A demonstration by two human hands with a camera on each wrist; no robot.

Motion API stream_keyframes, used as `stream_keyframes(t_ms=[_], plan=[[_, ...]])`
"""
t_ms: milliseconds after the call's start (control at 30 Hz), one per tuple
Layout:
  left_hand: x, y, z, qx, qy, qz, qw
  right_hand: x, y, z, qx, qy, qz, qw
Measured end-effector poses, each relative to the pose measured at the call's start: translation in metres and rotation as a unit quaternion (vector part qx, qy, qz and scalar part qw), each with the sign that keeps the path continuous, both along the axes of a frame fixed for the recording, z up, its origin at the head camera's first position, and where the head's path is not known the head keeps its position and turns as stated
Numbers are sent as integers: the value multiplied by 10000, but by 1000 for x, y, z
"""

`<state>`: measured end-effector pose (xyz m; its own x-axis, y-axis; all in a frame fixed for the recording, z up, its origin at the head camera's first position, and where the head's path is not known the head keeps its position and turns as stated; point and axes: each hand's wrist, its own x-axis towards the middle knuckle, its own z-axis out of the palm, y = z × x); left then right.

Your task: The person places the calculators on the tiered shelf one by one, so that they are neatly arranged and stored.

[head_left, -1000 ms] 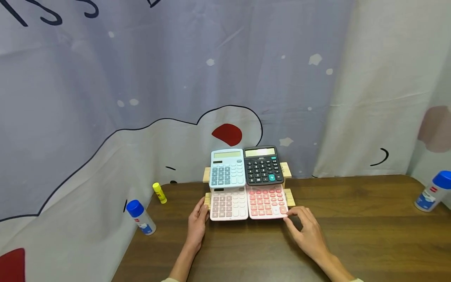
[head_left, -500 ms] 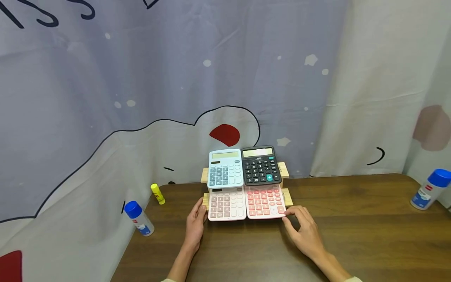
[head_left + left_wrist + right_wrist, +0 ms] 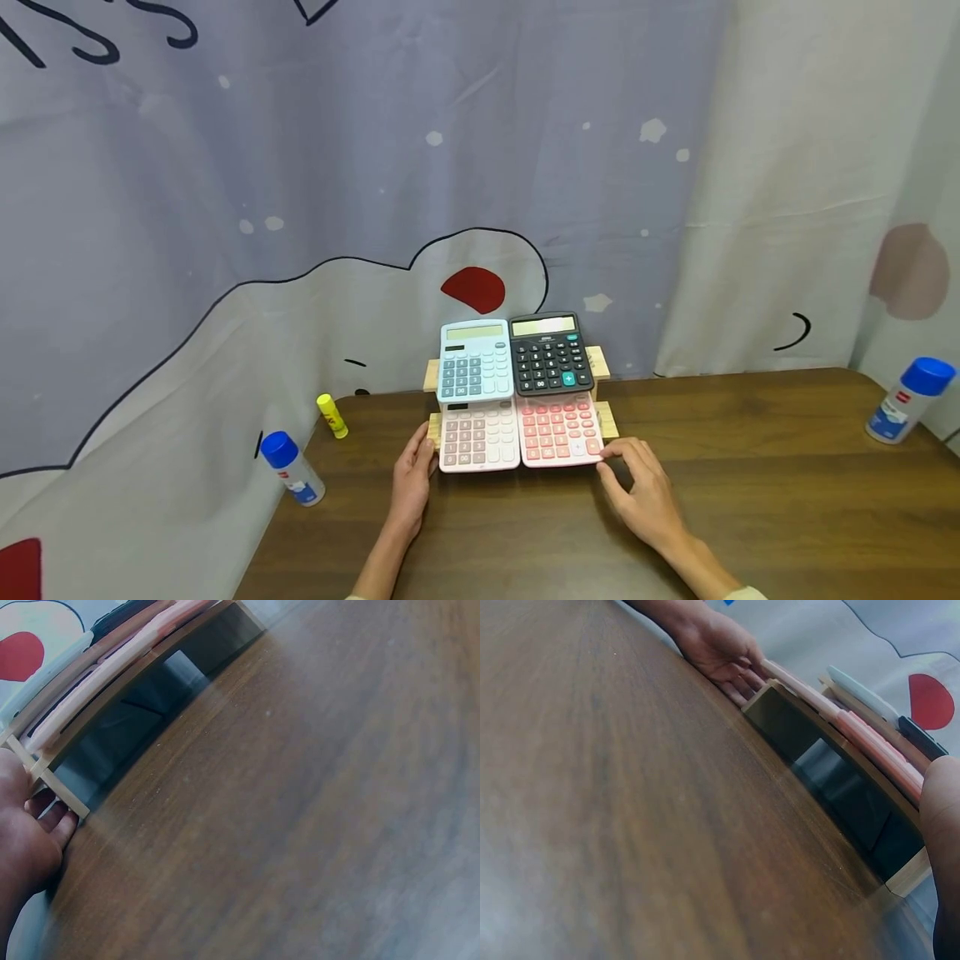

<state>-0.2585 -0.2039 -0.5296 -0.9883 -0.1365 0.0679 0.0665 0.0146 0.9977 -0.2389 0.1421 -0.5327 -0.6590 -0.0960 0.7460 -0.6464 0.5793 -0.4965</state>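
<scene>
A two-tier wooden stand [image 3: 606, 417] bears calculators. On the upper tier lie a light blue calculator [image 3: 476, 360] and a black calculator [image 3: 550, 354]. The lower tier carries a beige-white calculator [image 3: 480, 437] and a pink calculator [image 3: 558, 432], their tops hidden under the upper pair. My left hand [image 3: 411, 482] holds the stand's left end, bent fingers against its side leg [image 3: 64, 793]. At the pink calculator's front right corner, my right hand [image 3: 643, 496] pinches with thumb and index finger. A large part of the right hand [image 3: 945, 810] covers the stand's end in the right wrist view.
Glue bottles with blue caps stand at the left [image 3: 293, 469] and far right [image 3: 909, 402] of the brown table [image 3: 750, 500]. A yellow glue stick [image 3: 332, 417] is upright near the back left edge. A printed curtain [image 3: 375, 167] hangs behind.
The whole head view has shifted slightly, so everything sits a little further left. Both hands keep their places at the stand and the calculators look unmoved.
</scene>
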Motion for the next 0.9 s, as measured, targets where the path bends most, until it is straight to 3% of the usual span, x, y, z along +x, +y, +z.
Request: stream_keyframes(t_ms=[400, 900], plan=[[0, -1, -1, 30, 4, 22, 10000, 0, -1, 1, 35, 185, -24, 9998], [-1, 0, -1, 90, -4, 62, 9999, 2, 0, 1, 51, -22, -23, 10000]])
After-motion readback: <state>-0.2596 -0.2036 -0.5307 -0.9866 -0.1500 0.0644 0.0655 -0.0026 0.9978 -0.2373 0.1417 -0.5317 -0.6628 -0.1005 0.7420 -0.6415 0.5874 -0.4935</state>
